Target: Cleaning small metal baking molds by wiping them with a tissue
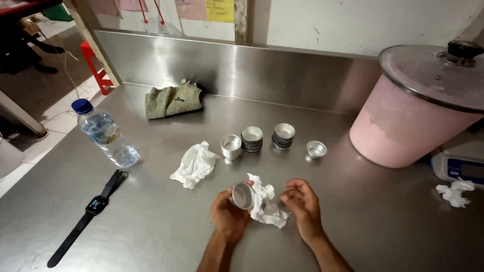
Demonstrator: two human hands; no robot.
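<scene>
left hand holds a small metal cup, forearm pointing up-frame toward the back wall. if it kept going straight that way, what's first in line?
Probably the upright metal cup beside the two stacks of fluted moulds. The left hand, gripping its own small cup against the white tissue, points roughly at it. Bare steel table lies between; depth is uncertain.

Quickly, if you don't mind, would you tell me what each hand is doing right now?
Left hand: closed around a small metal cup, held on its side.
Right hand: fingers curled, pinching the white tissue beside the cup.
</scene>
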